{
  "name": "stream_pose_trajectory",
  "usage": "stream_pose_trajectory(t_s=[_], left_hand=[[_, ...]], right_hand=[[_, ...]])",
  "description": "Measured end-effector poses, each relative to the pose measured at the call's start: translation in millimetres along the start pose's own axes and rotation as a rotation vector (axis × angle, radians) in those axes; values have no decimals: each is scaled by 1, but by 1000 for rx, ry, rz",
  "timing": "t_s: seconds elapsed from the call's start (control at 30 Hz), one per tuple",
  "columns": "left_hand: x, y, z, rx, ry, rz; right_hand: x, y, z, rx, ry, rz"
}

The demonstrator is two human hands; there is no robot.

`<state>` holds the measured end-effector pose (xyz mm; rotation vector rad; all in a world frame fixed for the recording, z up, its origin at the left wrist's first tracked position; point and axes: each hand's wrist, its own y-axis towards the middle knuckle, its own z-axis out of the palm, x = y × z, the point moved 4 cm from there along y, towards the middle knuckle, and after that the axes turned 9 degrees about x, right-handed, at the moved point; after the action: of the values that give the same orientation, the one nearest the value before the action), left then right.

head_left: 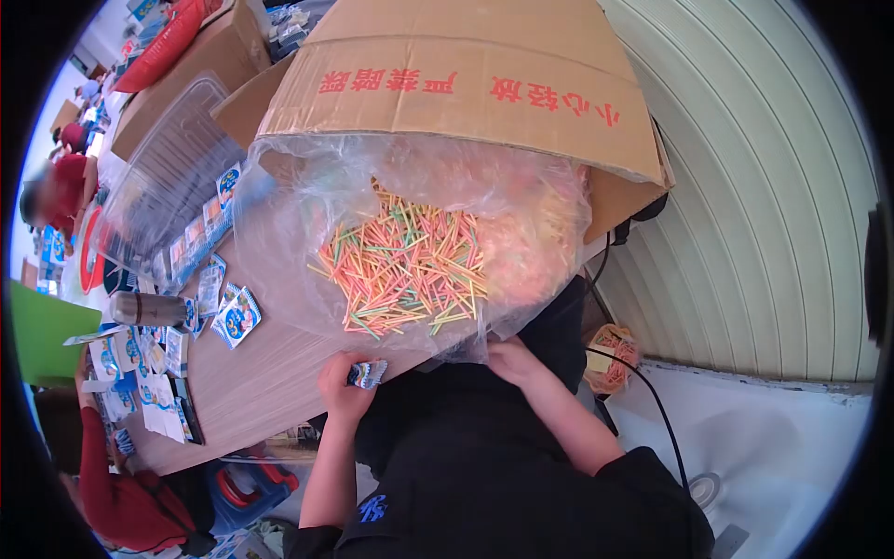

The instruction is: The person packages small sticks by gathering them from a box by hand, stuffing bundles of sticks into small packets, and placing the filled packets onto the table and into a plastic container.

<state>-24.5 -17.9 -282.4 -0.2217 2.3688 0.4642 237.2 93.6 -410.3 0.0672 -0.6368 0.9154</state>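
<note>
My left hand (345,384) is closed around a small blue and white packet (368,374) at the table's front edge. To the right, my right hand (508,361) is at the lower edge of a clear plastic bag (279,270), its fingers closed and partly hidden by the plastic. Many thin pink, yellow and green sticks (410,261) lie loose in the mouth of the bag. The bag spills out of a large cardboard box (466,74) with red printing, tipped on its side on the table.
Left of the bag are blue and white packets (240,319), a clear plastic bin (168,168) and a metal bottle (147,309). A co-worker in red (130,503) sits at lower left. A basket of orange pieces (612,361) stands at right, near a black cable.
</note>
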Motion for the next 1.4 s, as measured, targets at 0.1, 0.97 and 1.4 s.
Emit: stream_pose_trajectory(t_s=[0.1, 0.97, 1.4], left_hand=[[2, 0, 0, 14, 13, -21], [1, -4, 1, -48, 39, -5], [-1, 1, 1, -11, -13, 40]], right_hand=[[-18, 11, 7, -121, 194, 185], [88, 46, 127, -109, -1738, -359], [179, 81, 136, -218, -2535, -283]])
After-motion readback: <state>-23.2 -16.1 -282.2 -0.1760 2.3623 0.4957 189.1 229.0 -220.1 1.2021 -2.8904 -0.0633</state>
